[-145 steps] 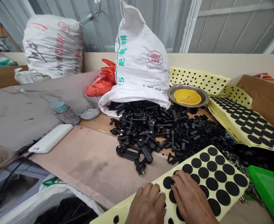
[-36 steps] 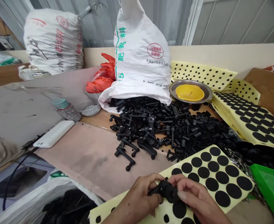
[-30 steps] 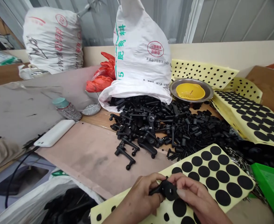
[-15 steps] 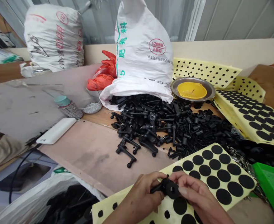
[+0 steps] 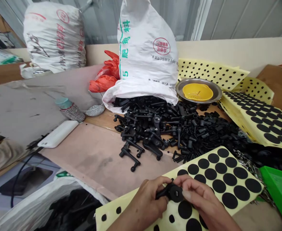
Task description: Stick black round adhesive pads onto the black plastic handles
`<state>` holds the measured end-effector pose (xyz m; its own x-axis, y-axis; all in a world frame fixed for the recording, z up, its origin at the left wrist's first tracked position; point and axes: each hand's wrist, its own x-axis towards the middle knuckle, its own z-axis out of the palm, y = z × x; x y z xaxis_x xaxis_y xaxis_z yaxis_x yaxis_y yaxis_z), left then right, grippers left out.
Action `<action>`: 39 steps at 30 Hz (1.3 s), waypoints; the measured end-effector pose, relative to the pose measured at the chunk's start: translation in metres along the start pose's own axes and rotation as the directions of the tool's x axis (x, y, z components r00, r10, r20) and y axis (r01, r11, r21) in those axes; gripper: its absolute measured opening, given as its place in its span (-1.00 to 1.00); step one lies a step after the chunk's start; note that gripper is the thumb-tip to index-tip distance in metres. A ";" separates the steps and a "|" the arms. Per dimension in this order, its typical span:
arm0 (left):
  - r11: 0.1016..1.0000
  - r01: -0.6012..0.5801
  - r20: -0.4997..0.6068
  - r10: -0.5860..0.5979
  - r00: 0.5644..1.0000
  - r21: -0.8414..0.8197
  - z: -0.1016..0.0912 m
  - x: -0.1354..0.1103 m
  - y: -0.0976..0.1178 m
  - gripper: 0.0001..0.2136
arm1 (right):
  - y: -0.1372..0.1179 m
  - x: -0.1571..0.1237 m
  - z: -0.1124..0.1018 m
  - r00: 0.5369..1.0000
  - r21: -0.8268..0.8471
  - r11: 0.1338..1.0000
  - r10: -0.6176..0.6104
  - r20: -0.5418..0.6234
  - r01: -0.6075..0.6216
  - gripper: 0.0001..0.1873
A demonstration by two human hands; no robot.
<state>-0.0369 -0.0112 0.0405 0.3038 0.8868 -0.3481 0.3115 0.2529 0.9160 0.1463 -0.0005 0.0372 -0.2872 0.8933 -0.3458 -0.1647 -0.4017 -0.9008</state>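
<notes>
Between my two hands is a black plastic crank handle point(image 5: 175, 193), its round base turned up with a small light-coloured spot at the centre. My left hand point(image 5: 148, 202) is closed around its arm. With thumb and fingers, my right hand point(image 5: 198, 194) pinches the rim of the round base. Under both hands lies a pale yellow backing sheet point(image 5: 137, 196) with rows of round black stickers point(image 5: 210, 174). On its left part, only small black dots show. A pile of similar black crank handles point(image 5: 153, 144) spreads out beyond the sheet.
A white woven sack point(image 5: 148, 48) stands behind the pile. Right of it are a metal bowl with a yellow strainer point(image 5: 197, 92), more sticker sheets point(image 5: 263, 118) and a green tray point(image 5: 275, 189). A white phone point(image 5: 58, 134), a lidded jar point(image 5: 70, 109) and an open bag point(image 5: 16, 213) lie left.
The base of the crank handle now faces up a little more squarely, and its central spot shows more clearly. Both hands keep their hold in nearly the same place.
</notes>
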 end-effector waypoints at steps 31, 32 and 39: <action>0.999 -0.040 0.032 0.039 0.999 0.037 -0.008 -0.009 0.023 -0.74 | 0.003 0.002 -0.002 0.997 -0.172 0.982 -0.067 0.047 0.074 -0.80; 0.998 -0.048 0.026 0.047 0.999 0.033 -0.007 -0.008 0.019 -0.74 | 0.003 0.002 -0.003 0.996 -0.178 0.981 -0.066 0.059 0.076 -0.81; 0.998 -0.020 -0.022 0.022 1.000 0.056 -0.002 -0.006 0.007 -0.67 | 0.004 0.002 -0.001 0.996 -0.153 0.985 -0.081 0.023 0.083 -0.80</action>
<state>-0.0385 -0.0141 0.0492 0.2901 0.9006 -0.3238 0.3553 0.2128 0.9102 0.1460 0.0003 0.0324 -0.2947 0.9178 -0.2659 -0.0414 -0.2903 -0.9560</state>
